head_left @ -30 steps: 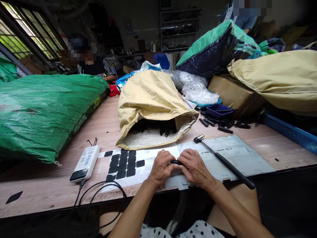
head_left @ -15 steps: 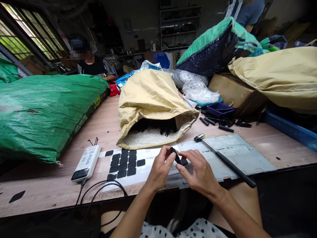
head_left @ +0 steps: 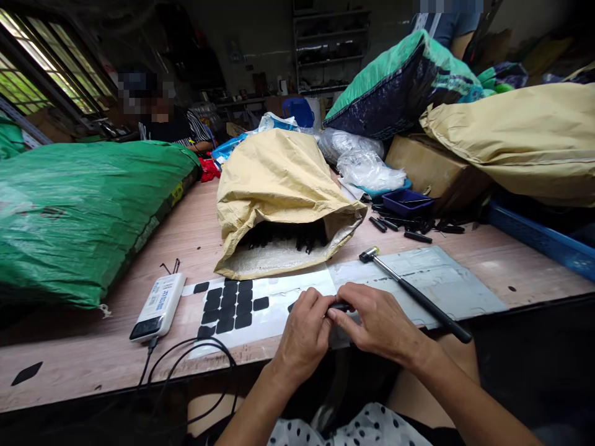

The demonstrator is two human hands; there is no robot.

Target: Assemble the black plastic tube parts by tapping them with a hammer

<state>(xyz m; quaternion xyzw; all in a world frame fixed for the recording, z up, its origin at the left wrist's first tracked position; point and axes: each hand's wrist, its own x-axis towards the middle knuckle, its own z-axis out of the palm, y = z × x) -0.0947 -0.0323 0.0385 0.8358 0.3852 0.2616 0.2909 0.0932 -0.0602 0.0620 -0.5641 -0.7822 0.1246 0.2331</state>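
Observation:
My left hand [head_left: 303,331] and my right hand [head_left: 379,319] meet over the table's front edge, fingers closed on a slim black piece [head_left: 341,306]. Its exact kind is hidden by the fingers; one dark end juts out left of my left hand. Beneath and to the left lies a white sheet [head_left: 274,328] bearing several rounded black squares [head_left: 227,303]. A small hammer [head_left: 409,288] with a black handle rests on a grey plate [head_left: 465,279] to the right. Behind the hands, a beige sack [head_left: 279,179] gapes toward me with black pieces inside.
At left are a white power bank [head_left: 158,306] with a black cable and a big green sack [head_left: 88,217]. Loose black pieces [head_left: 418,236] lie near a purple tray [head_left: 406,203] and a blue crate [head_left: 539,238]. Another person [head_left: 171,127] sits at the back left.
Both hands have turned and lowered slightly; the black piece, upright between the fingers before, now lies nearly flat and mostly covered. The view has shifted a little.

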